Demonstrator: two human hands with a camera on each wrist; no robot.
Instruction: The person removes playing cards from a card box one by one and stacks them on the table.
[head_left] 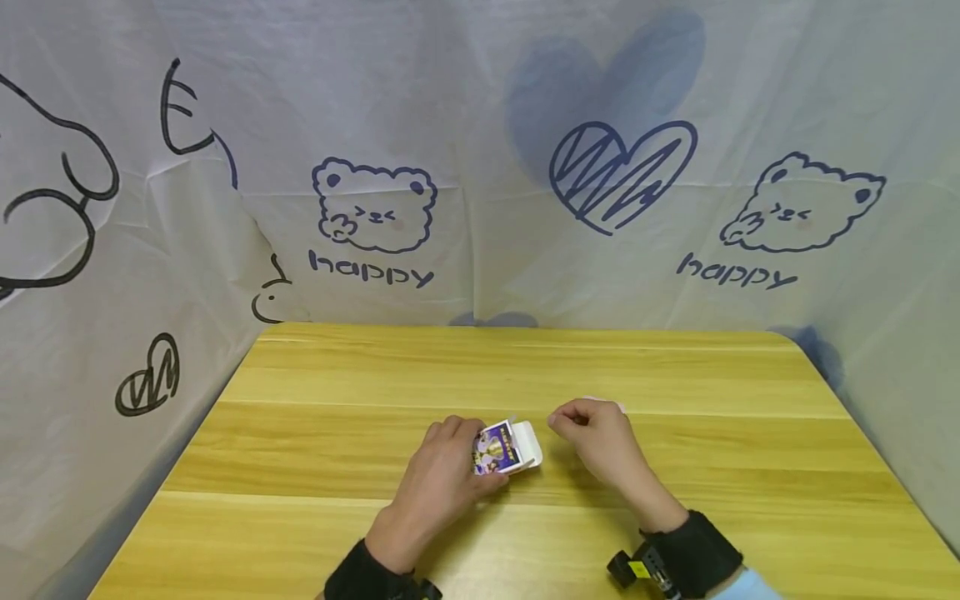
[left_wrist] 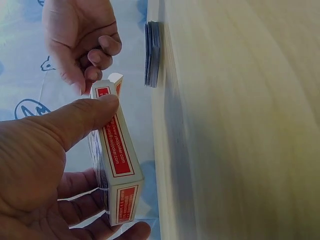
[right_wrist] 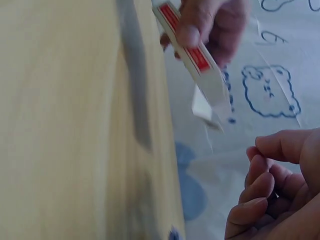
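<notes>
My left hand (head_left: 442, 467) grips a small playing card box (head_left: 497, 448), with the thumb along one narrow side and the fingers on the other. The box is tilted above the table, and its white end flap (head_left: 529, 443) stands out toward the right hand. My right hand (head_left: 600, 437) is a short gap from that flap, fingers loosely curled, thumb tip near the index finger, holding nothing visible. A stack of cards (left_wrist: 152, 54) lies on the table in the left wrist view; in the head view the right hand mostly hides it. Whether cards are inside the box cannot be seen.
The wood-grain table (head_left: 337, 367) extends around both hands. White cloth (head_left: 480, 108) with drawn hearts and bear faces hangs behind and beside it. Each wrist wears a black band (head_left: 693, 554) with a small camera.
</notes>
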